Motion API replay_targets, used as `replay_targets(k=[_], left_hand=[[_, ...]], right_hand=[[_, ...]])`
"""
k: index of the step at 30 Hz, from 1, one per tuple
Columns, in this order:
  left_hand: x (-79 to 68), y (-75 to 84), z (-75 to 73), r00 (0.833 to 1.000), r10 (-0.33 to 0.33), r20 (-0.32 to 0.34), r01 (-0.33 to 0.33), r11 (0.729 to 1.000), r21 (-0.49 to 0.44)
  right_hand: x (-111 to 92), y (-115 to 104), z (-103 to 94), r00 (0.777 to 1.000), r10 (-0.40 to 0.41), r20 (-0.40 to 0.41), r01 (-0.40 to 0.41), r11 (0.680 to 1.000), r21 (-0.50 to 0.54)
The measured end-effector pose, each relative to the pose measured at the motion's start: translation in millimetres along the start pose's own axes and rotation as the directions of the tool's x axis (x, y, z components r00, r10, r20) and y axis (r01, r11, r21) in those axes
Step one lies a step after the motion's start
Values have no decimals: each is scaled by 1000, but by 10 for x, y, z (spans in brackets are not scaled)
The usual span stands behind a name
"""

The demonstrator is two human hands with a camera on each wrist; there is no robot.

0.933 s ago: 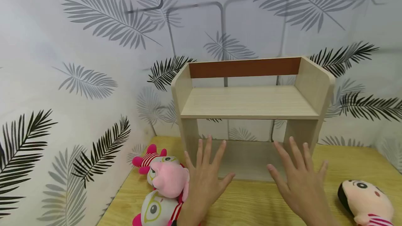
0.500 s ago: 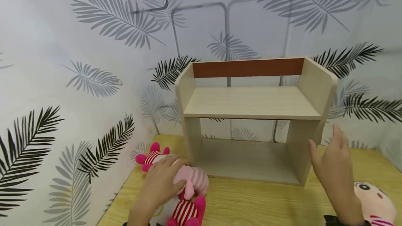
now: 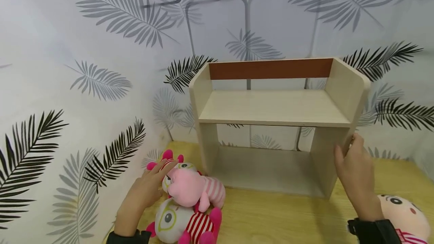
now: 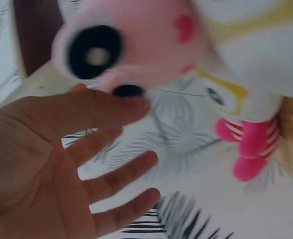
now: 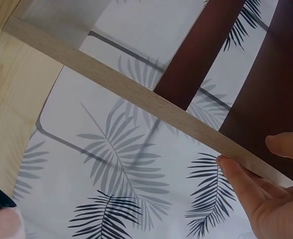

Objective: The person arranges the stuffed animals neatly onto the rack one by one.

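Observation:
A two-tier wooden shelf (image 3: 274, 108) stands on the table. My right hand (image 3: 357, 176) holds its right side panel (image 5: 136, 97), the thumb on the inner side and the fingers along the outside. My left hand (image 3: 145, 185) is at the left of a pile of plush toys, fingers spread and extended. Its thumb overlaps the face of a pink plush toy (image 3: 186, 189) in the left wrist view. This toy has a striped body and lies on top. Under and behind it lie a white-faced plush toy (image 3: 173, 217) with yellow eye rims and a similar one (image 4: 241, 94).
Another plush toy (image 3: 403, 210) with a peach face lies at the right edge of the table (image 3: 271, 217), partly hidden by my right sleeve. A wall (image 3: 142, 86) with leaf-patterned paper rises behind the shelf and along the left side.
Both hands were spread before the shelf. The left has moved left, passing over the pink plush toy to its far side. The right has moved to the shelf's right panel and taken hold.

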State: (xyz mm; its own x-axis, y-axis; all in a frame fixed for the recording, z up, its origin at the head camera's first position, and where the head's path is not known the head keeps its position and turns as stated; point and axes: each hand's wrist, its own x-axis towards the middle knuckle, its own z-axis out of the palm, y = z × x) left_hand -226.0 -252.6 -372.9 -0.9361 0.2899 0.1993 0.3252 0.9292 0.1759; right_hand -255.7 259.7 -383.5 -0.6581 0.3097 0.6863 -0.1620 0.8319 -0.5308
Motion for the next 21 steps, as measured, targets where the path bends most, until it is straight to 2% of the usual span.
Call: replay_targets(k=[5, 12, 17, 21], left_hand=[[113, -112, 162, 993, 113, -31, -114, 993, -24], [175, -185, 279, 969, 229, -90, -234, 971, -44], [206, -190, 274, 963, 264, -61, -269, 957, -111], [249, -183, 271, 953, 303, -27, -302, 935, -188]], right_hand=[[48, 0, -17, 1000, 30, -1, -30, 999, -42], [102, -1, -6, 997, 73, 10, -72, 995, -68], [144, 6, -20, 997, 68, 24, -66, 995, -70], [158, 14, -31, 997, 73, 37, -70, 994, -81]])
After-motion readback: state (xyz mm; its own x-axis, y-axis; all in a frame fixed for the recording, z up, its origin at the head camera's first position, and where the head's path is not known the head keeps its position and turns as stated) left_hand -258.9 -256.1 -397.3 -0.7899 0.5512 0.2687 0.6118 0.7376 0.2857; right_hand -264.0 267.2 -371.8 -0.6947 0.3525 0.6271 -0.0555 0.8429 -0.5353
